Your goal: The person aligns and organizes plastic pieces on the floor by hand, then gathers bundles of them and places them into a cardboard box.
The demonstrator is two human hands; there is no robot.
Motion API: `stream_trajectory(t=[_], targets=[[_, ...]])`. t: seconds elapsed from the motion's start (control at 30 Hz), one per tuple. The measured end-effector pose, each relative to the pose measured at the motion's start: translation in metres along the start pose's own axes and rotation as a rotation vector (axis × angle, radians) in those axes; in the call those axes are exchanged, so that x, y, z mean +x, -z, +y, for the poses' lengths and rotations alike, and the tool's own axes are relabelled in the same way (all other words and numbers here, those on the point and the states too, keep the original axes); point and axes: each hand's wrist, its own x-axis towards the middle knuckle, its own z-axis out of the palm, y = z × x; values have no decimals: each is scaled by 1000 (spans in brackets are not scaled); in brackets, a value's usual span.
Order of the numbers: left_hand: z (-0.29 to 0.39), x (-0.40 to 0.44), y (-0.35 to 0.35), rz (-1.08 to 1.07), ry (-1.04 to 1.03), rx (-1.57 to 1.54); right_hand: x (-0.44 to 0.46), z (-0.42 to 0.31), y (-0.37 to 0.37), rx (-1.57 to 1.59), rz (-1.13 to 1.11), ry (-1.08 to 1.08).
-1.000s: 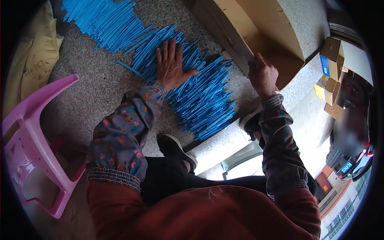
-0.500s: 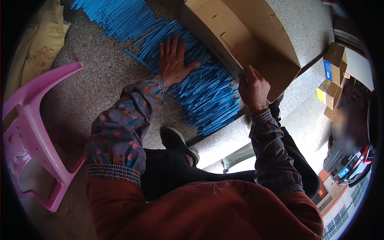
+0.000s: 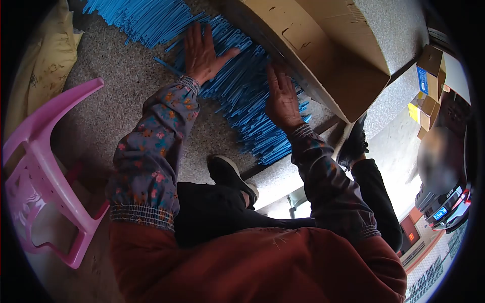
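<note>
Thin blue plastic strips (image 3: 235,83) with small holes at their ends lie in a long heap across the speckled floor. My left hand (image 3: 202,58) rests on the left side of the heap, open, with its fingers straight and thumb spread. Along the heap's right side, my right hand (image 3: 284,101) is open too, its fingers stretched upward between the strips and the cardboard box (image 3: 303,45). Neither hand grips anything. The box stands open at the upper right, close to my right fingertips, and its bottom shows bare cardboard.
A pink plastic chair (image 3: 60,187) stands at left, below a yellowish sack (image 3: 53,65). My black shoes (image 3: 227,174) are near the heap's lower end. Small cartons (image 3: 427,83) are at far right, with a vehicle (image 3: 439,204) below them. A floor edge runs beneath the heap.
My right hand has left the box's edge, moved left onto the strips' side and opened from a closed shape. My left hand has shifted slightly up and left.
</note>
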Motion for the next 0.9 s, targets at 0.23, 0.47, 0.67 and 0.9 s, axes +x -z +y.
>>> stream_trajectory(t=[0.23,0.47,0.67,0.9], targets=[[-8,3,-5,12,11,-19,-44,-27,-35,80,-23,133],[-17,8,-4,1,12,5,-105,-38,9,434,102,-595],[-8,0,8,-14,22,-46,-125,-21,12,494,113,-739],[54,-22,33,-49,-132,-114,-184,0,6,1155,150,-1703]])
